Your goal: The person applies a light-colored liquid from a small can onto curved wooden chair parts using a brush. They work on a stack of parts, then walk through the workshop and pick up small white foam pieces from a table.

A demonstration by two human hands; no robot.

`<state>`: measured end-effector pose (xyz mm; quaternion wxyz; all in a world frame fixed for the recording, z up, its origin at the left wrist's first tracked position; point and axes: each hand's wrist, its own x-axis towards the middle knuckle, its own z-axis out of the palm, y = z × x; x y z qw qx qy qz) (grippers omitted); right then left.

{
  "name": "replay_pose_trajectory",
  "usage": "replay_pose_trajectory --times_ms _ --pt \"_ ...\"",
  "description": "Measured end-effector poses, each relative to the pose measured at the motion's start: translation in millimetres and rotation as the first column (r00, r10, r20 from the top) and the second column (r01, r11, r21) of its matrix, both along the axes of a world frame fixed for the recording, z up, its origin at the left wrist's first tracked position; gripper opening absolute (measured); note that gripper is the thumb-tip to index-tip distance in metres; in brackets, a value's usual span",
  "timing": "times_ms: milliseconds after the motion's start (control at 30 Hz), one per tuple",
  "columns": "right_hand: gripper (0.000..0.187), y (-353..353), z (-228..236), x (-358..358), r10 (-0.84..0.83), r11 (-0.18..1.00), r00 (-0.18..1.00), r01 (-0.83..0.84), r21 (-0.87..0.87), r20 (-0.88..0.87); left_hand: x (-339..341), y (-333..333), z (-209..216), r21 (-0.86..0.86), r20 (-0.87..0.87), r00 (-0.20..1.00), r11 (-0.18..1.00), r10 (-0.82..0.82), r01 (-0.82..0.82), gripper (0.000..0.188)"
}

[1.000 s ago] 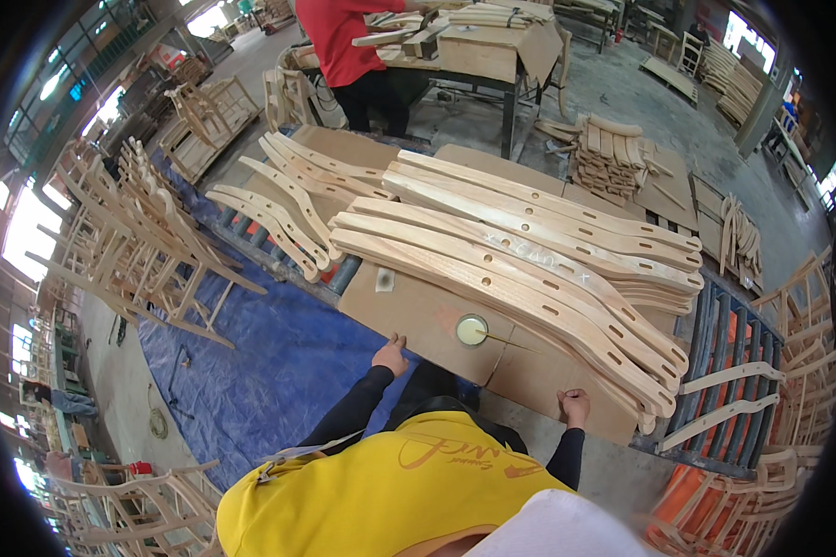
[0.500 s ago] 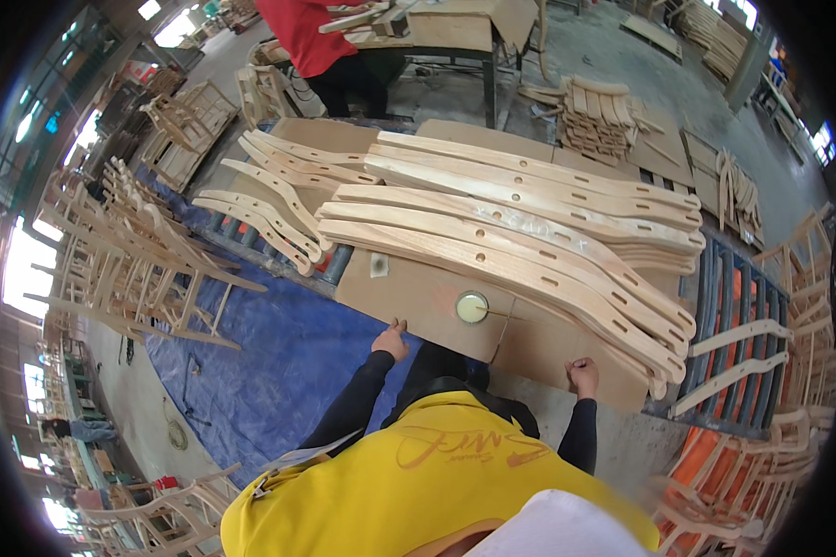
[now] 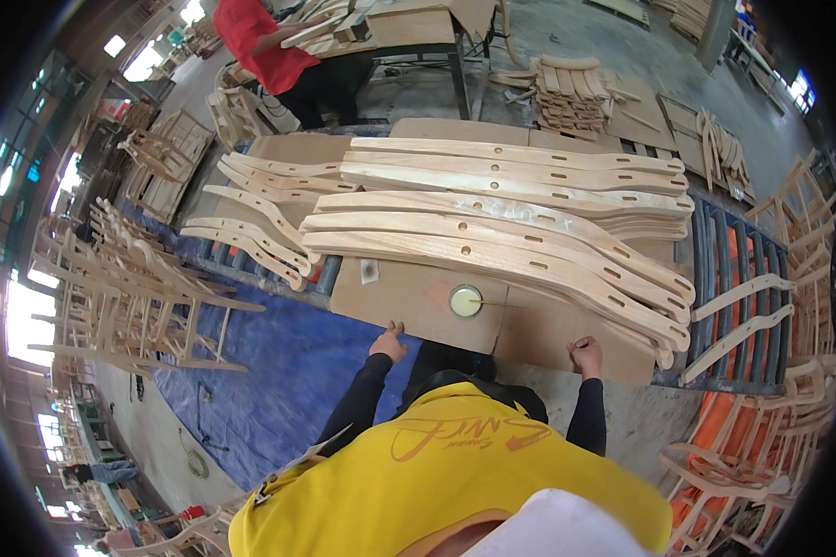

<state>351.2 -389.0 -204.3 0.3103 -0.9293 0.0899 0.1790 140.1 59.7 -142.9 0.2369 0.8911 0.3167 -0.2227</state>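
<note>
My left hand (image 3: 389, 343) is at the near edge of a brown cardboard sheet (image 3: 404, 302), its fingers curled; whether anything is in them cannot be seen. To the right, my right hand (image 3: 585, 356) is over the cardboard's near part with its fingers bent in, and what it holds, if anything, is too small to make out. Between the hands and a little farther off stands a round jar (image 3: 465, 300) of pale yellowish stuff, a thin stick leaning out of it. Beyond it lie long curved wooden chair parts (image 3: 492, 252) with slots and holes, chalk marks on one.
Shorter curved pieces (image 3: 243, 243) lie at the left, and two more (image 3: 738, 342) rest on the dark slatted rack (image 3: 729, 246) at the right. Wooden frames (image 3: 149, 297) crowd the left, beside a blue tarp (image 3: 279, 381). A person in red (image 3: 267, 51) works at a table behind.
The view has shifted slightly, so the rack and wood sit a little differently in the picture. Both hands keep nearly the same place by the cardboard. The person in red has leaned somewhat.
</note>
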Motion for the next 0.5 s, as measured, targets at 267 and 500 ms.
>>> replay_pose_trajectory --times_ms 267,500 --pt "0.027 -1 -4 1 -0.013 1.000 1.000 0.013 0.012 -0.009 0 5 -10 0.013 -0.011 1.000 1.000 -0.017 0.017 0.070" --pt "0.029 0 -1 3 0.008 1.000 1.000 -0.009 -0.023 -0.025 0 4 -10 0.004 -0.009 1.000 1.000 -0.006 0.006 0.067"
